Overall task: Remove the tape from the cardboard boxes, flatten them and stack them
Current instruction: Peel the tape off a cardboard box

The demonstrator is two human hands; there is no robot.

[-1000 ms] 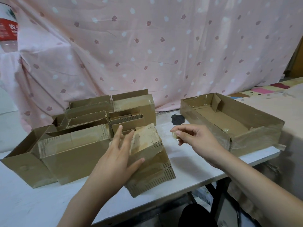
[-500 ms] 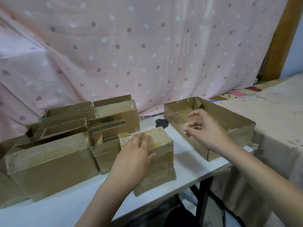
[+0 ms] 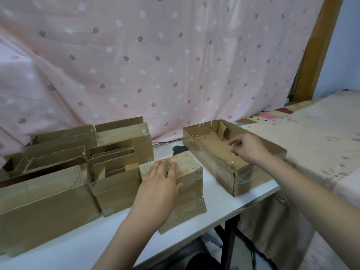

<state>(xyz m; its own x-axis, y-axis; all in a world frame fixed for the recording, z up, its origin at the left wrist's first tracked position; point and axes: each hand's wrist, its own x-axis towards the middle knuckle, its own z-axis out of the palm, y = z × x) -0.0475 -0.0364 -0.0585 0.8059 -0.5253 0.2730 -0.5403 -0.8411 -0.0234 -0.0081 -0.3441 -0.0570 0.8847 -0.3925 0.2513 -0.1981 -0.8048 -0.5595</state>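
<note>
White desk (image 3: 224,199) w/ thin black legs carries the lot, pink spotted curtain (image 3: 155,65) hanging behind it. Biggest item is the long open-topped brown cardboard box (image 3: 44,203) at the front left edge. Next, the shallow open brown cardboard tray-box (image 3: 218,168), glossy w/ clear tape, sits at the desk's right end, its front corner just about over the right edge. Risk there: any push or tug from the right hand (image 3: 247,151) could tip or slide it off that side, since little desk is left under it.

A cluster of mid-size open brown boxes (image 3: 116,180) crowds the back left, touching each other. A careless elbow would shove them along in a row.

The small squat brown corrugated box (image 3: 189,178), tape across its top, stands near the front edge at the middle, a loose flap splayed out at its foot. The left hand (image 3: 161,182) lies flat on its top and front, fingers straight, pressing, not gripping. I'd guess hard pressing before the tape's off will crush it crooked instead of folding it flat.

Right hand hovers inside the tray-box, fingers curled, pinching what looks like a wad of clear tape (image 3: 231,146); small & shiny, hard to be sure. Sticky tape may cling to the fingers rather than drop.
</note>
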